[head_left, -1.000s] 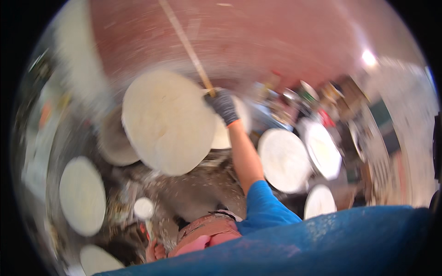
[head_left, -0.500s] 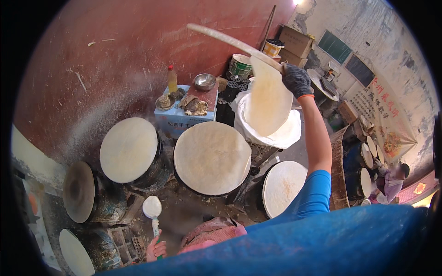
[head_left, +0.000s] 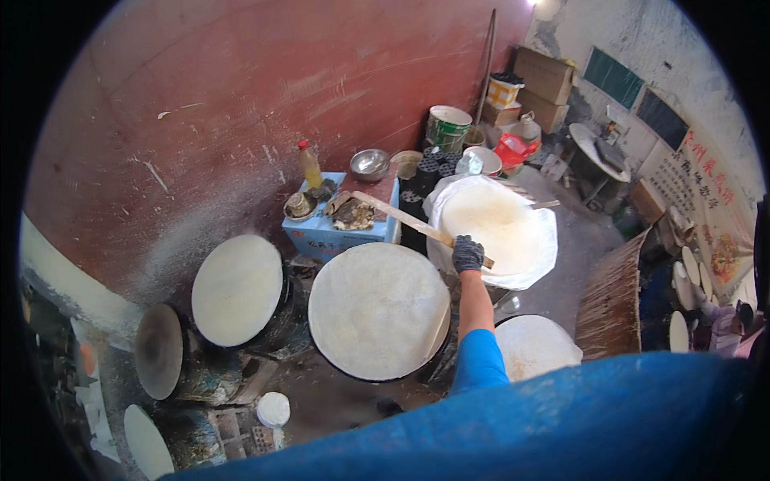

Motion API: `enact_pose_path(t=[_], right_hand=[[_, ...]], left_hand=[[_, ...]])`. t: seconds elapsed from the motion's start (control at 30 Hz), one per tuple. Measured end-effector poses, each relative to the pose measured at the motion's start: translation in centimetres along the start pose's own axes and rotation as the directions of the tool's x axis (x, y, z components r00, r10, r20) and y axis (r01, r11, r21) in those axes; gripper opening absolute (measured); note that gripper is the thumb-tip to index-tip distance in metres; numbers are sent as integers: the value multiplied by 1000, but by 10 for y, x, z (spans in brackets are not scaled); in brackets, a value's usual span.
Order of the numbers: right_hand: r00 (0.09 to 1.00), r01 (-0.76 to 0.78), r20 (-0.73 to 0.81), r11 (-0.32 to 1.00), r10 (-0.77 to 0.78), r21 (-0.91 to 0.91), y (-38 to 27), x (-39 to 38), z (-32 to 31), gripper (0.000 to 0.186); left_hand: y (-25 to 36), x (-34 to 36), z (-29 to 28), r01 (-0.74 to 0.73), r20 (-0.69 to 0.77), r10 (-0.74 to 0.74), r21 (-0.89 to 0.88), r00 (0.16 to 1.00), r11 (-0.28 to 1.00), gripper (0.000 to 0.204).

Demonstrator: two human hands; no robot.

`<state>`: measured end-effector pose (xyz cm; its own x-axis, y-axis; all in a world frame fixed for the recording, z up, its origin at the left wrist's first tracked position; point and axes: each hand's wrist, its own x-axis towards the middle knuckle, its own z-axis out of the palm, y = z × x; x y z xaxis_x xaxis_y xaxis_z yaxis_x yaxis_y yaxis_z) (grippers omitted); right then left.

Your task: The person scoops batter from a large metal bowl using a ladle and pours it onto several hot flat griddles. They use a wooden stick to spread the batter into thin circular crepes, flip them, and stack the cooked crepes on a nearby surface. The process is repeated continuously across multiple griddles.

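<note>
My right hand [head_left: 468, 254], in a dark glove, grips a long flat wooden stick [head_left: 401, 216] near its right end. The stick lies low and slants from the blue crate [head_left: 333, 232] toward a pile of thin round flatbreads [head_left: 497, 220] on a white cloth. My hand hovers between that pile and a large round griddle [head_left: 377, 309] covered by a pale flatbread. Nothing hangs from the stick. My left hand is out of view, behind my blue sleeve and clothing at the bottom.
A second griddle with a flatbread [head_left: 237, 289] and a bare dark griddle [head_left: 158, 350] stand at left. The blue crate carries bowls and an oil bottle [head_left: 310, 164]. Buckets [head_left: 447, 126], cardboard boxes [head_left: 545, 72], a woven mat [head_left: 613, 297] and another white round [head_left: 533, 345] surround me.
Half a second ago the stick was raised with a flatbread draped from it over the pile. Now the flatbread lies on the pile and the stick has come down bare.
</note>
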<state>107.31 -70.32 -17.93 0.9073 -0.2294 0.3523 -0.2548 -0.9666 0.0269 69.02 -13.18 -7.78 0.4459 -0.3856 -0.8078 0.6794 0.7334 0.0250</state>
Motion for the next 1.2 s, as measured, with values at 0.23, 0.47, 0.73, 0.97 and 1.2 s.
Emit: enact_pose_path(t=[0.23,0.47,0.73,0.97,1.2], right_hand=[[991,-41,129,990,24,134,34,-13,50,18],[950,266,-88,627,-301,732,-136,-59,-80,39],[160,357,-156,-91,-975,930,-412,-265,-197,32],[-488,585,-336,-587,-806,560,-562,-612,-327,27],[-866,352,-357,-934,-350,62,-531,-956,-501,26]], left_hand=[[-25,-16,-17,-99,11,101,-120,995,988,31],[-106,-46,-102,-144,269,262,-391,927,909,46],[-251,-106,-164,-335,178,851,-864,495,375,21],[-433,-202,-246,-912,-572,817,-295,-68,-283,35],[-553,-238,-506,-927,-896,392,-311,211,-211,21]])
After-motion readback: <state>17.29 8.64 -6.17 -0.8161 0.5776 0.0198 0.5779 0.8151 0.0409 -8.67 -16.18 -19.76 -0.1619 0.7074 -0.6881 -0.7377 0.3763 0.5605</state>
